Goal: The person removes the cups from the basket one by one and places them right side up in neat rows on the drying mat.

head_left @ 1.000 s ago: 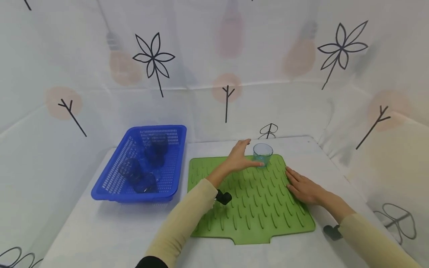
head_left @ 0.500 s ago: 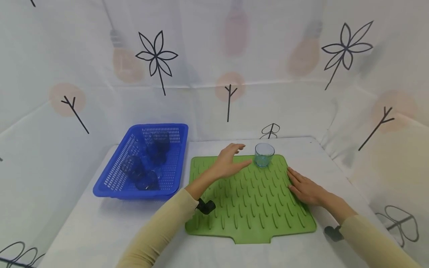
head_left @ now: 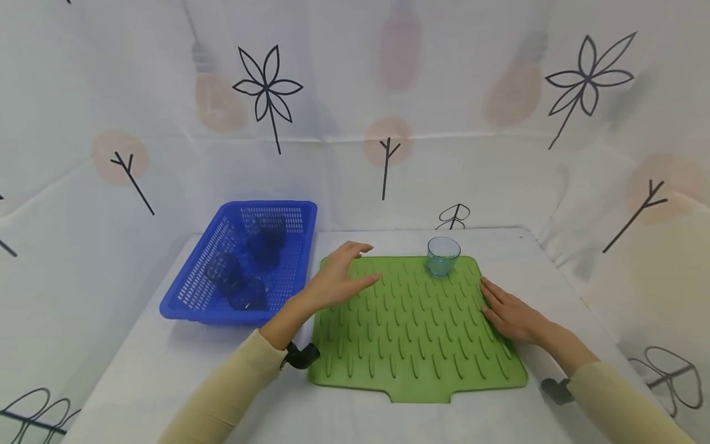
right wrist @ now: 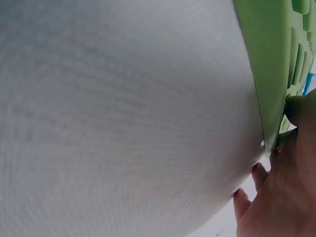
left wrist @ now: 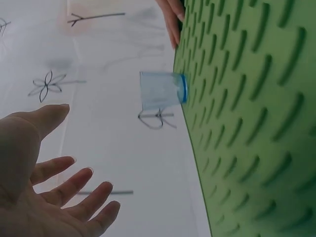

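- The left hand [head_left: 338, 280] has thumb and fingers widely apart and holds nothing; it is above the left part of the green mat [head_left: 410, 327].
- The right hand [head_left: 513, 317] lies with fingers nearly straight, touching the right edge of the mat; this contact can, I judge, steady the mat against sliding.
- The blue glass [head_left: 442, 259] stands on the mat, near its far right corner; it is probably slippery, so a gentle grip around its sides seems best.
- The blue basket [head_left: 216, 316] is near, so the left hand should give its rim room.
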The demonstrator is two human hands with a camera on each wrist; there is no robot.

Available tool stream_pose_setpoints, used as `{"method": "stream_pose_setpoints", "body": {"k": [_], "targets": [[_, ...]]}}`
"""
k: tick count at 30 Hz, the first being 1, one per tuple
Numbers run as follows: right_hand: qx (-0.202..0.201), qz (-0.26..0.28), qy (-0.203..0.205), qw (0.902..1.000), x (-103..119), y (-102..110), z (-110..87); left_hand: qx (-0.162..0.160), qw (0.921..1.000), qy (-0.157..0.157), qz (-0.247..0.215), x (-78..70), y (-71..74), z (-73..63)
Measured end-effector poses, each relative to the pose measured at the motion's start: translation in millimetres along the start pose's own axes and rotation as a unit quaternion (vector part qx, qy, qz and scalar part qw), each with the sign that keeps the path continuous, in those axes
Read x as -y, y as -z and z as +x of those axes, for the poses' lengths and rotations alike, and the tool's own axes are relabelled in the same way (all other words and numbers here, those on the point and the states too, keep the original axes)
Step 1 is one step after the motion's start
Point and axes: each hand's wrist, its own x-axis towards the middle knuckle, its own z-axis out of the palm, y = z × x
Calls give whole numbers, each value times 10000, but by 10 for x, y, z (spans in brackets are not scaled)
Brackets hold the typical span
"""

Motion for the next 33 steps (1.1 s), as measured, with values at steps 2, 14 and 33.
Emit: {"method": "stream_pose_setpoints", "body": {"k": [2,14,33], "targets": [[-8,50,-10,10000,-28,-29,6,-55,9999,116,63,74,90,-80],[161,4,-194,9997,-34,1,26,-716,9955,511,349,461,643,-546],[139,9,-204,9997,28,15,16,-1308,9727,1615,1029,846,1142,-1288]]}}
